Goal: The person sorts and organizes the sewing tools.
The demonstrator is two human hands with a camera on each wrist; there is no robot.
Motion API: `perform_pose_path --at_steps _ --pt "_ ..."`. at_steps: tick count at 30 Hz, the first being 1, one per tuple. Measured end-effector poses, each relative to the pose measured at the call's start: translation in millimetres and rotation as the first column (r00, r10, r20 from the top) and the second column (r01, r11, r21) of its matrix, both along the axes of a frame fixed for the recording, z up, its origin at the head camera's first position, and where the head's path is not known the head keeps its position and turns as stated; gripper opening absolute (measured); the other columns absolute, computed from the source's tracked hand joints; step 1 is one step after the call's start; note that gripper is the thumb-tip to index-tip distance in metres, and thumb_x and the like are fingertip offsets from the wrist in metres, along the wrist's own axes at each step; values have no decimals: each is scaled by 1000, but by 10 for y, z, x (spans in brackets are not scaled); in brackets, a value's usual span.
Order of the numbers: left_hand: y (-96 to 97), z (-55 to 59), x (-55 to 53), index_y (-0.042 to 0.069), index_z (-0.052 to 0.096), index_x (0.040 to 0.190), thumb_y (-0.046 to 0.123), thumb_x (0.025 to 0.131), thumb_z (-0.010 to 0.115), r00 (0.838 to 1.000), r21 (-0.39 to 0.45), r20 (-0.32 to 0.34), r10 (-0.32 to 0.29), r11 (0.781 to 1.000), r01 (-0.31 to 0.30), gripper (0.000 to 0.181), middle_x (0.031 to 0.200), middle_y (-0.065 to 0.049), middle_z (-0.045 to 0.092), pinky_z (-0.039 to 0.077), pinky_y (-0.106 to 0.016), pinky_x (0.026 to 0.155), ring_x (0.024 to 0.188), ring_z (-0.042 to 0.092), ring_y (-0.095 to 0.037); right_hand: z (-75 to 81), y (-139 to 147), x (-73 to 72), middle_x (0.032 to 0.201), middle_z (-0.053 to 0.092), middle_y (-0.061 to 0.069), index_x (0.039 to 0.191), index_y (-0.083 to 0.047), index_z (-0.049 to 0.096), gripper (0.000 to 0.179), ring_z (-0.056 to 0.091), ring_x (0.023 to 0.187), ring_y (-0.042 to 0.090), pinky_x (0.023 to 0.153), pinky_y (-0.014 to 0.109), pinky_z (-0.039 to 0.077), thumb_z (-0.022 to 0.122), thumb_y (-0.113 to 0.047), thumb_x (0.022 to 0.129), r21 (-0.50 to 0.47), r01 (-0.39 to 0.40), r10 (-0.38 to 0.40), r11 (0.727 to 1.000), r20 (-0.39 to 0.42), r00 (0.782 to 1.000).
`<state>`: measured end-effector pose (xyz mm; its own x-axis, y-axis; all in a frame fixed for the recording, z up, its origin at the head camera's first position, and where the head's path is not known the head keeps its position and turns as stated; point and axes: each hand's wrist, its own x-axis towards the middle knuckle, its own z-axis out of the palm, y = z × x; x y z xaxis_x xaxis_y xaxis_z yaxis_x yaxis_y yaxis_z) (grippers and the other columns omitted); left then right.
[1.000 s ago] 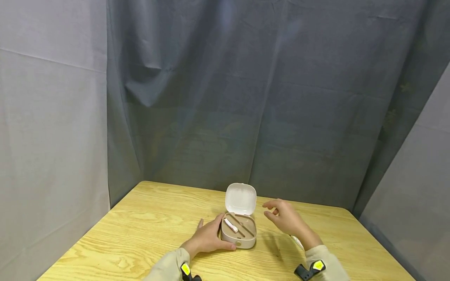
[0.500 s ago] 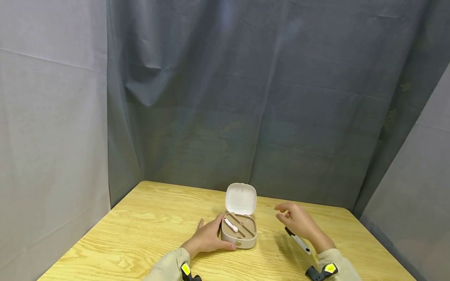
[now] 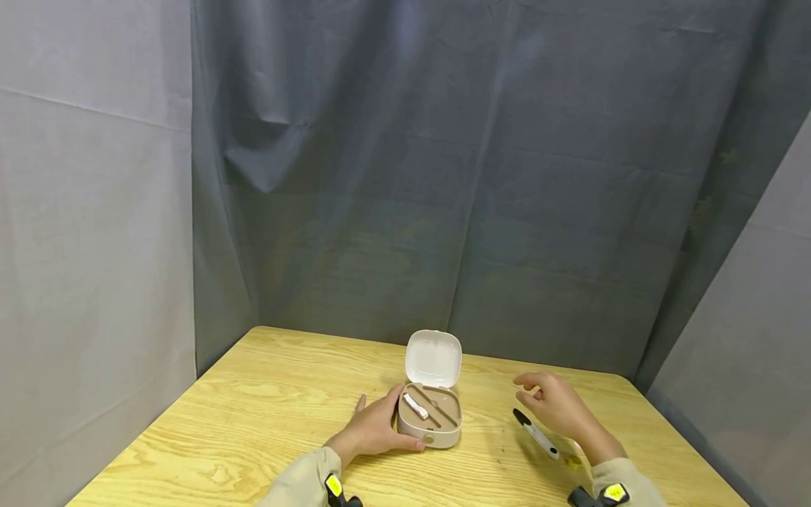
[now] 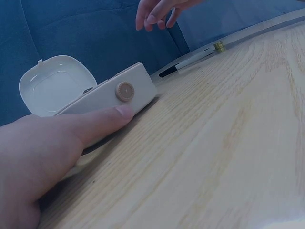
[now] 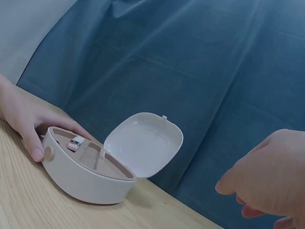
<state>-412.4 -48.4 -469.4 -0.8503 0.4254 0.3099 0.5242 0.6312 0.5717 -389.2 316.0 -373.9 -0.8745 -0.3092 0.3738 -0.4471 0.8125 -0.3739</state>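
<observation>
A cream box (image 3: 429, 438) with a small round tan button stands on the table, its white lid (image 3: 434, 358) raised. In its brown slotted tray lies a small white-and-pink piece (image 3: 415, 406), its kind unclear. My left hand (image 3: 374, 426) holds the box by its left side, thumb along the front below the button (image 4: 125, 91). Out to the right, my right hand (image 3: 554, 405) hovers with loosely bent fingers and nothing in them. Below it on the table lies a marker-like stick (image 3: 536, 434), black at one end and white at the other.
A small yellow thing (image 4: 219, 46) sits beyond the white end of the stick, partly hidden by the right forearm in the head view. The wooden table (image 3: 253, 422) ends at a dark curtain (image 3: 355, 211) behind the box.
My right hand has moved away to the right from beside the box, uncovering the black-and-white stick and then the yellow thing. The left hand and the box have stayed put.
</observation>
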Motion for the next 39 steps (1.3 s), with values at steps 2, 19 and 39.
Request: perform_pose_path --at_steps 2,19,39 --pt "5 13 1 7 26 163 71 74 82 1000 0 0 -2 1000 2 123 155 -12 49 6 -75 114 142 45 -32 -16 32 1 114 71 14 122 -4 73 27 65 81 16 71 43 58 73 -15 98 11 11 -11 1000 1 1000" --pt "-5 -35 -35 10 27 163 74 72 81 1000 1 -1 11 1000 -11 124 155 -9 50 4 -74 115 142 45 -29 -292 361 -84 105 71 11 120 -2 73 27 68 81 22 72 47 59 73 -11 96 9 75 -76 997 96 992" --pt "-6 -7 -32 10 26 163 74 71 81 1000 -11 6 10 1000 -10 125 157 -8 48 4 -73 116 144 44 -28 -468 800 234 103 69 7 120 1 73 28 59 71 11 62 31 51 73 -13 96 28 24 -28 999 176 984"
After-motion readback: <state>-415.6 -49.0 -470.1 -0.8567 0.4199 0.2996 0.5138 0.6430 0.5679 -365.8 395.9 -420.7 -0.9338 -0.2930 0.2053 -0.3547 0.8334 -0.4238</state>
